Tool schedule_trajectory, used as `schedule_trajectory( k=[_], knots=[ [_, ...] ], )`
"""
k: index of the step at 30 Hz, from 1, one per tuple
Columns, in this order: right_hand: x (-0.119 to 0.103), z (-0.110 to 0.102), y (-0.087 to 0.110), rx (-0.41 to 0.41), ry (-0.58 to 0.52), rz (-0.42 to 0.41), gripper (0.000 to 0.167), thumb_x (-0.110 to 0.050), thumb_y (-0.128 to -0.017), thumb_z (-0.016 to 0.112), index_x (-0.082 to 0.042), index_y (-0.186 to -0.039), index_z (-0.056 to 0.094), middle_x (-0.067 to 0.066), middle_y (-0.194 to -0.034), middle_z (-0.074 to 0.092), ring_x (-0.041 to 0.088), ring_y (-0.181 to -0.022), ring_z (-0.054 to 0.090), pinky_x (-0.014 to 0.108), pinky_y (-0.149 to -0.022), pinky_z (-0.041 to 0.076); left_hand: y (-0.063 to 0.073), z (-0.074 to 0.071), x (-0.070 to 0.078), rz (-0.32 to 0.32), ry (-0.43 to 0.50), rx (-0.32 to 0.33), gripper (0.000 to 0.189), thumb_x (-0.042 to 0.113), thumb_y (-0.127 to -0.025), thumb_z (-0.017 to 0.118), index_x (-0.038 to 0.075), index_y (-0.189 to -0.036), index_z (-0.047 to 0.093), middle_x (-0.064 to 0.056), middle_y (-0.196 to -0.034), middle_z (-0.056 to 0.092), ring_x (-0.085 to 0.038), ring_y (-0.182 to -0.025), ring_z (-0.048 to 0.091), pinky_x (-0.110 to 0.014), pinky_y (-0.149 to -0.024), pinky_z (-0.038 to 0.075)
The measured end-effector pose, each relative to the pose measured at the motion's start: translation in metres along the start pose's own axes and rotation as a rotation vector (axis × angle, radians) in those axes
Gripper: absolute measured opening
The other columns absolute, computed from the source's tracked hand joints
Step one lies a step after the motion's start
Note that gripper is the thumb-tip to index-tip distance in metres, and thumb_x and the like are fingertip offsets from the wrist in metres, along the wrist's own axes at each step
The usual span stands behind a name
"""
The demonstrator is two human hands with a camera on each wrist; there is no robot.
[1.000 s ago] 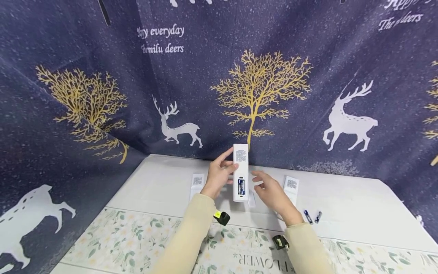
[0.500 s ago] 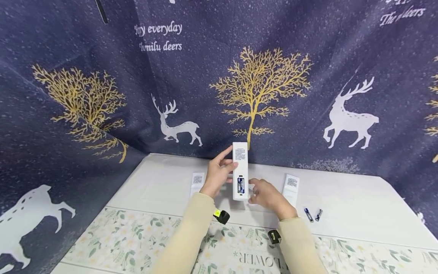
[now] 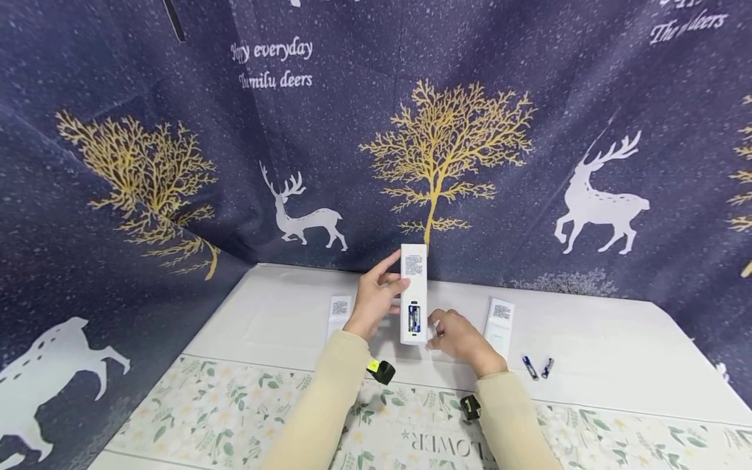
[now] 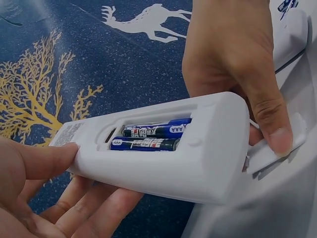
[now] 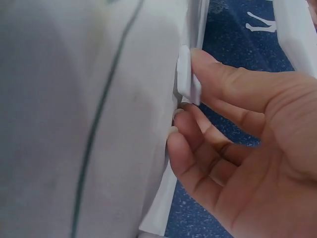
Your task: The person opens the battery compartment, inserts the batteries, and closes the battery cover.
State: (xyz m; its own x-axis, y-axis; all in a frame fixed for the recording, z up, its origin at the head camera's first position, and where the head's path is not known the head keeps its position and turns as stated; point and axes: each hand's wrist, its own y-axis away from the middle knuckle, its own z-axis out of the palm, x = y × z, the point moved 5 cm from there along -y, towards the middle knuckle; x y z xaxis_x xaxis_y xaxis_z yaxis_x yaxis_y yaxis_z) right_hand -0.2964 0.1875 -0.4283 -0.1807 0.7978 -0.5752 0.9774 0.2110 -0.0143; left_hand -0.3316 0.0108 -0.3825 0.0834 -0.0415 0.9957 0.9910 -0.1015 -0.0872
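Note:
A white remote control [image 3: 414, 287] is held upright over the table in the head view, its back turned toward me. My left hand [image 3: 373, 300] grips it by the side, thumb on the back and fingers beneath. Its battery compartment is uncovered, and two blue AAA batteries [image 4: 143, 144] lie side by side inside, as the left wrist view shows. Just right of the remote's lower end, my right hand [image 3: 464, 339] pinches a small white battery cover [image 5: 184, 74] close over the tabletop. In the head view the cover is hidden behind the fingers.
Two more white remotes lie on the table, one to the left [image 3: 339, 313] and another to the right [image 3: 499, 320]. Two loose batteries [image 3: 530, 367] rest right of the right hand. A dark deer-print cloth [image 3: 487, 261] rises behind the white table [image 3: 617, 346].
My right hand has come down and left to the battery cover lying on the table and taken hold of it. My left hand and the remote have stayed almost still.

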Motion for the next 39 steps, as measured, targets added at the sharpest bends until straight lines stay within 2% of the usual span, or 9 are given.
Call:
schedule_trajectory(
  k=[7,13,16,23,30,35,39],
  knots=[
    [0.001,-0.01,0.001,0.051,-0.039,-0.007,0.03,-0.001,-0.084,0.084,-0.005,-0.109,0.067,0.012,-0.103,0.07,0.027,-0.093,0.067,0.051,-0.089,0.057,0.0,0.0,0.003,0.01,0.003,0.009,0.063,0.006,-0.1,0.074,0.035,-0.154,0.058,-0.01,-0.115,0.072,-0.024,-0.091,0.075,-0.039,-0.065,0.064],
    [0.005,-0.017,0.007,0.017,-0.175,0.004,0.025,0.005,-0.088,0.078,-0.005,-0.107,0.064,0.012,-0.101,0.068,0.021,-0.073,0.068,0.038,-0.069,0.06,0.0,0.0,0.003,0.002,0.002,0.012,0.063,0.007,-0.1,0.074,0.036,-0.153,0.059,-0.01,-0.115,0.072,-0.023,-0.091,0.075,-0.037,-0.064,0.064],
    [0.005,-0.023,0.008,0.031,-0.241,-0.012,0.024,0.008,-0.089,0.077,-0.002,-0.107,0.063,0.012,-0.098,0.066,0.021,-0.07,0.069,0.035,-0.063,0.062,0.0,0.001,0.004,0.002,0.007,0.012,0.063,0.007,-0.1,0.074,0.037,-0.153,0.059,-0.01,-0.115,0.072,-0.024,-0.091,0.075,-0.037,-0.064,0.064],
    [-0.001,-0.038,0.009,0.082,-0.299,-0.024,0.024,0.007,-0.092,0.075,0.001,-0.112,0.062,0.016,-0.104,0.066,0.023,-0.075,0.072,0.037,-0.067,0.064,-0.001,0.002,0.004,0.002,0.014,0.009,0.064,0.007,-0.1,0.074,0.037,-0.153,0.059,-0.01,-0.116,0.072,-0.025,-0.091,0.076,-0.037,-0.064,0.064],
    [-0.01,-0.054,0.015,0.158,-0.311,-0.036,0.026,0.005,-0.096,0.075,0.001,-0.117,0.061,0.018,-0.115,0.062,0.029,-0.09,0.075,0.032,-0.072,0.065,-0.001,0.002,0.004,0.006,0.021,0.004,0.064,0.007,-0.099,0.074,0.037,-0.153,0.059,-0.01,-0.115,0.072,-0.026,-0.091,0.076,-0.038,-0.064,0.064],
    [-0.025,-0.058,0.021,0.19,-0.329,-0.106,0.027,0.003,-0.096,0.076,-0.001,-0.118,0.06,0.017,-0.115,0.062,0.028,-0.09,0.075,0.038,-0.075,0.065,-0.001,0.0,0.002,-0.003,0.006,0.007,0.063,0.007,-0.1,0.074,0.036,-0.154,0.058,-0.009,-0.116,0.072,-0.03,-0.095,0.075,-0.043,-0.068,0.065],
    [-0.037,-0.059,0.026,0.205,-0.352,-0.168,0.028,0.004,-0.096,0.076,-0.003,-0.117,0.059,0.017,-0.114,0.062,0.029,-0.09,0.076,0.044,-0.075,0.065,0.0,-0.001,0.001,-0.002,-0.001,0.008,0.063,0.008,-0.1,0.074,0.036,-0.154,0.059,-0.009,-0.116,0.073,-0.027,-0.094,0.076,-0.045,-0.07,0.065]
  ],
)
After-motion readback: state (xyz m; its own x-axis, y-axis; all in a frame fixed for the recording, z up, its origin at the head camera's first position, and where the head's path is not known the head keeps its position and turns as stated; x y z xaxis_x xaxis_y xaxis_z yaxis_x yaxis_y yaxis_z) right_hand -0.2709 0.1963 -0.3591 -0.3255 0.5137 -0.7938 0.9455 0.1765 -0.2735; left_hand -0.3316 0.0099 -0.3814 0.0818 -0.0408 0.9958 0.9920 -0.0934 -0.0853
